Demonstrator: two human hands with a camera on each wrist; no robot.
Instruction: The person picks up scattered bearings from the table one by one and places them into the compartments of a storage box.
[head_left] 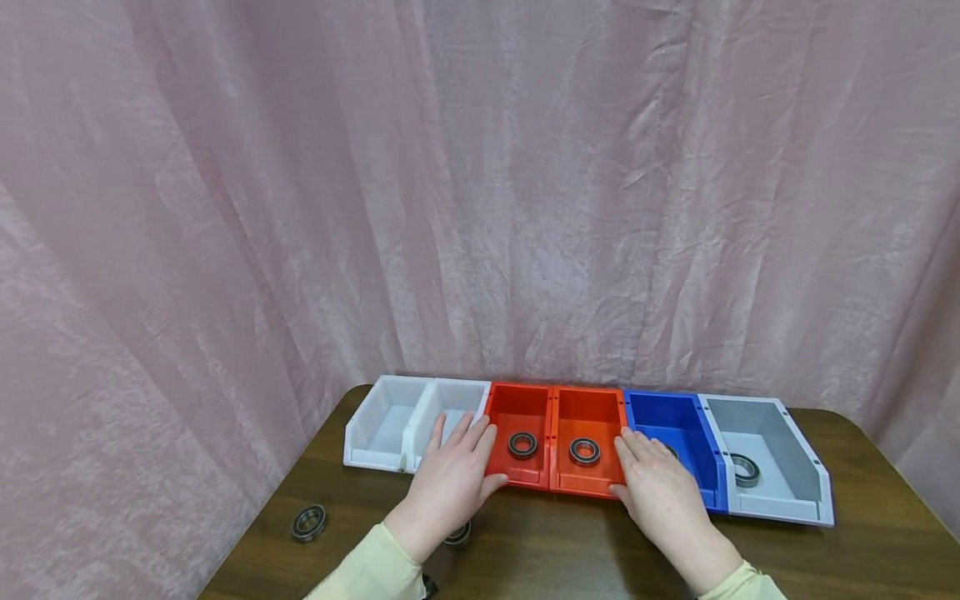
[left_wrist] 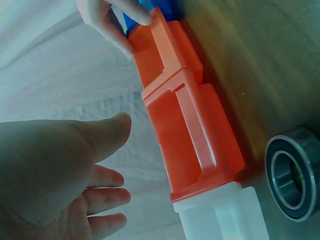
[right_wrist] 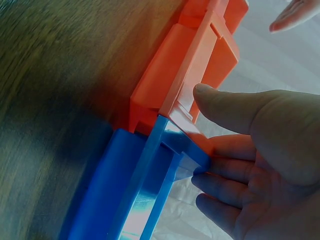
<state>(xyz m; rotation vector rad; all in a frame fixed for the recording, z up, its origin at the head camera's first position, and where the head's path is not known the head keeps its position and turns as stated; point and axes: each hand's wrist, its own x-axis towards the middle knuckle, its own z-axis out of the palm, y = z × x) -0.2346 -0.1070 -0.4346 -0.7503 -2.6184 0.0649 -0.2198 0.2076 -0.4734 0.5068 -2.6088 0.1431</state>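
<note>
My left hand (head_left: 448, 475) is spread over the second white bin (head_left: 442, 402) and the edge of the red bin (head_left: 517, 396). In the left wrist view its fingers are extended with nothing between them. My right hand (head_left: 663, 487) lies over the shared edge of the orange bin (head_left: 588, 404) and the blue bin (head_left: 666, 407); its fingertips appear to touch the bin walls there. Ball bearings lie in the red bin (head_left: 522, 445) and in the orange one. My right hand partly hides another bearing (head_left: 672, 451) in the blue bin.
A grey bin (head_left: 813, 487) with a bearing (head_left: 745, 471) ends the row at right; another white bin (head_left: 382, 457) ends it at left. On the brown table (head_left: 555, 550) lie a bearing (head_left: 308, 523) at left and one (head_left: 459, 535) beside my left wrist. A pink curtain (head_left: 525, 208) hangs behind.
</note>
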